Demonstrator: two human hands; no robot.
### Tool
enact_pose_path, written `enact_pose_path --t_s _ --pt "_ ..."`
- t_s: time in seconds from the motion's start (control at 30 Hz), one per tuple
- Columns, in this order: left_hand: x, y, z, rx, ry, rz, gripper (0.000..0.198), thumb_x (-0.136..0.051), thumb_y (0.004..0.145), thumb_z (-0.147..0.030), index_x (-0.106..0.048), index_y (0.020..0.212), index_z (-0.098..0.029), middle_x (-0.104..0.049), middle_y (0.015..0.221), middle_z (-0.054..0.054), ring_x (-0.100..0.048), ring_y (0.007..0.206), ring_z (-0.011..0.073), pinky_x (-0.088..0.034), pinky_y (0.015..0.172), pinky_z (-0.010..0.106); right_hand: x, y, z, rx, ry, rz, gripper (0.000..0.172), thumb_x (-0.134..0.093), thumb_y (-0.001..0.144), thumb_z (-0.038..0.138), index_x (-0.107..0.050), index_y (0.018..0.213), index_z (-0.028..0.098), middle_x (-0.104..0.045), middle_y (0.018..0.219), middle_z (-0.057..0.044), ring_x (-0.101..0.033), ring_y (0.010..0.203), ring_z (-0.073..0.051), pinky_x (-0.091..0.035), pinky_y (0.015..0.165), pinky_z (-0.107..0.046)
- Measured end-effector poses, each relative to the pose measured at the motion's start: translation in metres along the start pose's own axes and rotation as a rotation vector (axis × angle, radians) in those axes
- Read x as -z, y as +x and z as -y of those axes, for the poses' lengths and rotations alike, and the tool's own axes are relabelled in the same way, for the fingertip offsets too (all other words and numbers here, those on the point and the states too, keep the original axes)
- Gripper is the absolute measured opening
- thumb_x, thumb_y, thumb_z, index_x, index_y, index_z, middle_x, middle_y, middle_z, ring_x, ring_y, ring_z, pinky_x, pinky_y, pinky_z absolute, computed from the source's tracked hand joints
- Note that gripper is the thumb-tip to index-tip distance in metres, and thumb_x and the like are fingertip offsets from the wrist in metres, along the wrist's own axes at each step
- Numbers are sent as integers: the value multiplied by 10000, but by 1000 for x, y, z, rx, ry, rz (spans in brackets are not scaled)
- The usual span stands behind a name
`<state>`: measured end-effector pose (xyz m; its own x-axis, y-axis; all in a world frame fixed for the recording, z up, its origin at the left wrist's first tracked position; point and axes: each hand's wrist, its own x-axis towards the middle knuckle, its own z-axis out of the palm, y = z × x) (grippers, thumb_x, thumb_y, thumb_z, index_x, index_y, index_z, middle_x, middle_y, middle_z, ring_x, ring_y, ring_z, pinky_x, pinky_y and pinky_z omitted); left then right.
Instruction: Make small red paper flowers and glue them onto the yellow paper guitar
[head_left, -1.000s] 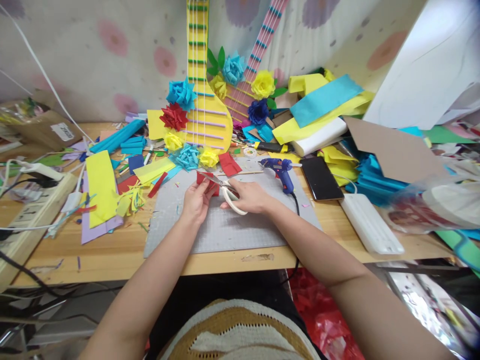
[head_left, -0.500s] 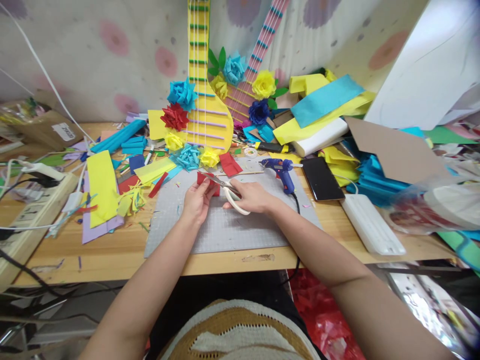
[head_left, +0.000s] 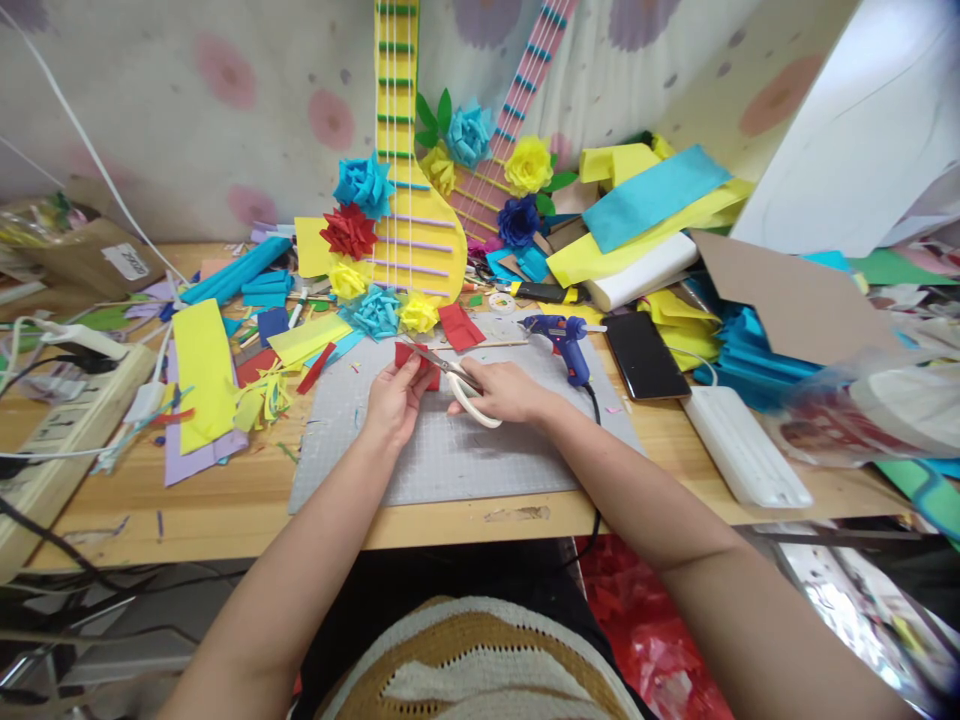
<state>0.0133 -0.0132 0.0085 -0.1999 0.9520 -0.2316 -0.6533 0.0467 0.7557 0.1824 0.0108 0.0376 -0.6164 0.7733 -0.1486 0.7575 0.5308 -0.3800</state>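
Observation:
My left hand (head_left: 396,402) pinches a small piece of red crepe paper (head_left: 430,378) above the grey cutting mat (head_left: 450,470). In my right hand (head_left: 506,392) is a pair of white-handled scissors (head_left: 478,412), fingers closed round the loops. The blades point left and lie across the red paper, close to my left fingertips. Whether the blades are parted on the paper is too small to tell. Just behind my hands another red paper piece (head_left: 460,328) lies by a thin stick (head_left: 491,346).
A blue glue gun (head_left: 561,343) and a black phone (head_left: 646,357) lie to the right, near a white power bank (head_left: 746,447). Behind stands a yellow paper-flowered instrument (head_left: 420,235). Yellow paper strips (head_left: 202,375) and a power strip (head_left: 71,440) are at left.
Almost nothing differs. Both hands, the red paper and the scissors keep nearly the same place, with only a very slight shift of the scissors and the view.

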Motion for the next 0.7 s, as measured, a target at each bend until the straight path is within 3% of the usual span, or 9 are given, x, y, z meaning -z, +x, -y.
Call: enact_pose_path --t_s 0.4,0.7 --pt "0 -1 -6 -51 90 23 210 -824 538 -182 -678 684 -143 -704 709 5 -654 691 111 -523 770 260 10 -2 -8 15 17 20 495 -522 751 677 -535 931 216 -642 808 -23 -538 678 -160 -281 586 -234" --pt "-1 -3 -7 -58 133 30 217 -824 540 -164 -666 686 -134 -693 716 12 -652 693 118 -525 797 295 11 0 -23 63 115 25 464 -556 737 641 -562 921 215 -598 756 12 -494 657 -133 -272 585 -220"
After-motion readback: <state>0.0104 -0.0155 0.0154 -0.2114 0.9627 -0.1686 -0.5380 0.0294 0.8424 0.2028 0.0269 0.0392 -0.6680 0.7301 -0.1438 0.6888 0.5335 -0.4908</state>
